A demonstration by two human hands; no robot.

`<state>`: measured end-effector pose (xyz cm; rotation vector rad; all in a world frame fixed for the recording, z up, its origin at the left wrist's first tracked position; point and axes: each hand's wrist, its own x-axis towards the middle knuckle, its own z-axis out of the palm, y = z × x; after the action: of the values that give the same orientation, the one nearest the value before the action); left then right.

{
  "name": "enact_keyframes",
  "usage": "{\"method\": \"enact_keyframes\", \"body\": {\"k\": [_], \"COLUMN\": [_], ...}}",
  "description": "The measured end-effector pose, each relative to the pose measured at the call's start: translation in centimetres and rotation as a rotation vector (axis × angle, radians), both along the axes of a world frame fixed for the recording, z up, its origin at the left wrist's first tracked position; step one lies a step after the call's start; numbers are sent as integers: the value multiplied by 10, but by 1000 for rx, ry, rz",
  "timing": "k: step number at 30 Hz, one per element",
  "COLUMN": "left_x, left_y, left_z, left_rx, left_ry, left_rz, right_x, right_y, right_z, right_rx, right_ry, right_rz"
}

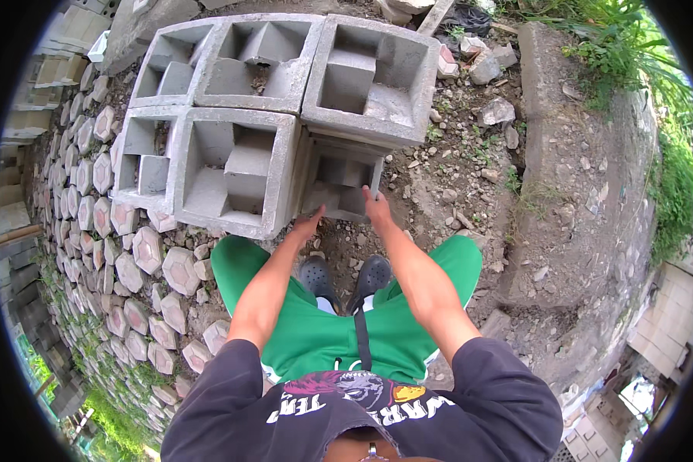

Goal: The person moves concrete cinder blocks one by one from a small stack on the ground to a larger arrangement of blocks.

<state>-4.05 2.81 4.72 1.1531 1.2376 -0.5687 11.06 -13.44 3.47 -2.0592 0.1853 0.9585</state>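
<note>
Low in front of me, between my shoes and a stack, sits a hollow concrete block with a stepped inside. My left hand is closed at its near left corner, with some fingers hidden behind the edge. On the other side, my right hand grips the right wall, fingers curled over the rim. Larger-looking blocks of the same kind rise higher around it: one concrete block stands directly to its left, and another overhangs its far end.
More stacked blocks stand far left. Hexagonal pavers cover the ground leftward. Loose rubble and gravel lie to the right, beside a long raised concrete slab. Green plants grow at the far right. My grey clogs are close to the block.
</note>
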Motion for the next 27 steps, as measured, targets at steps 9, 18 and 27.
{"method": "enact_keyframes", "body": {"k": [9, 18, 27], "left_x": [-29, -60, -31], "left_y": [-85, -123, -138], "left_z": [256, 521, 595], "left_rx": [239, 341, 416], "left_ry": [-379, -578, -737], "left_rz": [-92, -138, -323], "right_x": [-99, -135, -113], "right_y": [-45, -102, -147], "right_z": [258, 518, 582], "right_rx": [412, 453, 416], "right_ry": [-37, -8, -160], "right_rz": [-165, -211, -266]}}
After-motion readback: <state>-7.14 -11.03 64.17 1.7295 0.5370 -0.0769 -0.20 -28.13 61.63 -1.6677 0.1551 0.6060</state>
